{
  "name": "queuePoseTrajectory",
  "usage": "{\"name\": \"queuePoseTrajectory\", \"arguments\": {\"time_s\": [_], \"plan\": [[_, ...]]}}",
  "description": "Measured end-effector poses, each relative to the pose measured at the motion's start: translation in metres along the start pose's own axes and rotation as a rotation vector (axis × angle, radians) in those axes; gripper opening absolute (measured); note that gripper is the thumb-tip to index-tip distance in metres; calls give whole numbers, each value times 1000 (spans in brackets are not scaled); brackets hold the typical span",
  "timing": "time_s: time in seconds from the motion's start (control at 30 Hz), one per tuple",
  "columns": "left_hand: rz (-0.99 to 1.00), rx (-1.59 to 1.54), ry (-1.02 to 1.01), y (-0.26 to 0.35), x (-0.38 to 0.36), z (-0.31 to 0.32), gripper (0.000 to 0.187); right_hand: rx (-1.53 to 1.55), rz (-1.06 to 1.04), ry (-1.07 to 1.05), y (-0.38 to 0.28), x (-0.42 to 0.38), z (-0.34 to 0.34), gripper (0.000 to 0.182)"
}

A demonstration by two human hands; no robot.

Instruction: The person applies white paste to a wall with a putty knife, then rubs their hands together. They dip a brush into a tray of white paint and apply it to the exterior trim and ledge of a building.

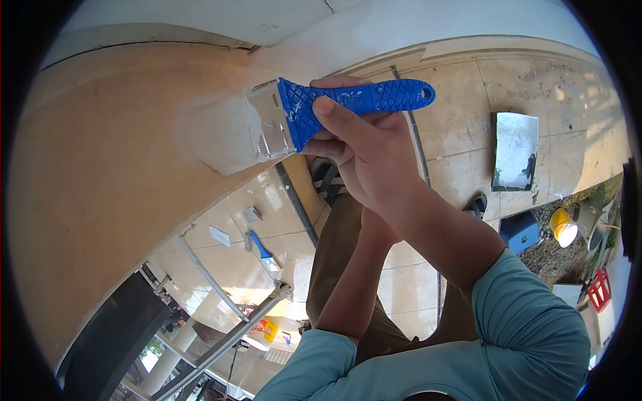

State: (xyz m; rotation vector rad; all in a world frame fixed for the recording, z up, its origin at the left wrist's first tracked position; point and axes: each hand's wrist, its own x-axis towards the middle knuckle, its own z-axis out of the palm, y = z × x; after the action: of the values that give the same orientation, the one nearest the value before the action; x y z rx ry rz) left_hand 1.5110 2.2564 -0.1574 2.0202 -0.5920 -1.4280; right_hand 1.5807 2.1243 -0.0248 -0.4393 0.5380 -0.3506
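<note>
My right hand (374, 144) is closed round the blue textured handle of a wide putty knife (364, 99), its thumb pressed along the near side. The handle's holed end points right. The knife's metal part is smeared with a whitish paste and meets the smooth tan wall surface (107, 154) on the left, where a pale patch shows. Behind the right wrist, my left hand (382, 227) is mostly hidden; only its wrist area shows, and its fingers are out of sight.
Scaffold pipes (214, 277) cross below. On the tiled floor lie another blue-handled tool (261, 246), a white-smeared board (516, 150) and a small pale card (219, 236). A blue container (519, 232) and a yellow bucket (560, 220) stand at right. My sandalled foot (326, 179) shows below.
</note>
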Motion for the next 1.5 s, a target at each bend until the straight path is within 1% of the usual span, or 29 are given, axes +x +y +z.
{"name": "queuePoseTrajectory", "arguments": {"time_s": [0.03,0.1,0.13,0.17,0.2,0.23,0.27,0.3,0.37,0.4,0.47,0.53,0.57,0.63,0.7,0.73,0.77,0.8,0.83,0.87,0.97,1.07,1.1,1.17,1.27,1.37,1.43,1.47,1.5], "plan": [[13,-26,0,11,1,-6,49,-71,82,106,23,16,-31,21],[-201,665,-372,70,-7,-17,54,-217,50,209,44,34,-81,19],[-220,755,-412,66,-3,-12,60,-220,55,211,45,32,-82,19],[-220,750,-419,61,-5,-9,60,-325,5,227,45,30,-82,19],[-149,691,-295,56,-8,-6,61,-430,-46,241,37,28,-72,18],[-82,630,-170,49,-11,-2,63,-385,-59,181,32,18,-60,18],[-83,628,-175,13,-7,15,63,-338,-73,121,16,2,-31,18],[-52,-33,29,-44,3,41,62,-336,-73,124,3,-12,-12,18],[-20,-691,232,-66,4,52,61,-45,-238,-172,-14,-32,11,18],[-31,-464,178,-39,-2,41,61,-45,-241,-171,-13,-28,8,18],[-49,-13,73,22,-14,17,60,-15,-46,-58,-3,-8,-13,18],[-64,438,-23,62,-16,-2,59,-148,55,171,28,19,-55,20],[-61,438,-20,66,-8,-4,59,-234,9,199,47,31,-86,19],[-297,755,-578,71,8,-8,77,-320,-40,226,58,45,-106,18],[-283,748,-561,66,8,-6,79,-840,-167,277,54,47,-99,17],[-270,744,-545,64,6,-5,80,-846,-165,278,56,45,-93,17],[-265,741,-543,68,-1,-6,80,-926,-249,254,52,44,-70,16],[-188,593,-310,76,-13,-10,68,-1004,-340,229,48,44,-50,16],[-109,442,-81,81,-20,-12,57,-1009,-349,228,46,46,-36,16],[-97,443,-77,80,-19,-13,57,-972,-380,221,45,48,-23,15],[-63,590,-226,64,-14,-11,79,-917,-417,182,26,42,11,15],[-42,406,-25,57,-17,-7,58,-900,-422,101,1,25,46,16],[-67,453,-95,59,-15,-11,70,-910,-435,55,-6,21,56,17],[-77,501,-152,65,-14,-16,82,-911,-457,35,-17,14,71,17],[-25,431,-100,77,-20,-21,85,-899,-500,-3,-31,6,92,16],[-46,530,-164,82,-25,-21,80,-838,-560,-98,-45,-2,112,14],[37,470,-35,45,-1,5,73,-793,-600,-173,-62,-8,123,13],[68,449,8,34,8,13,71,-683,-612,-186,-76,-13,127,11],[8,496,-67,34,12,15,68,-571,-620,-198,-89,-18,134,10]]}}
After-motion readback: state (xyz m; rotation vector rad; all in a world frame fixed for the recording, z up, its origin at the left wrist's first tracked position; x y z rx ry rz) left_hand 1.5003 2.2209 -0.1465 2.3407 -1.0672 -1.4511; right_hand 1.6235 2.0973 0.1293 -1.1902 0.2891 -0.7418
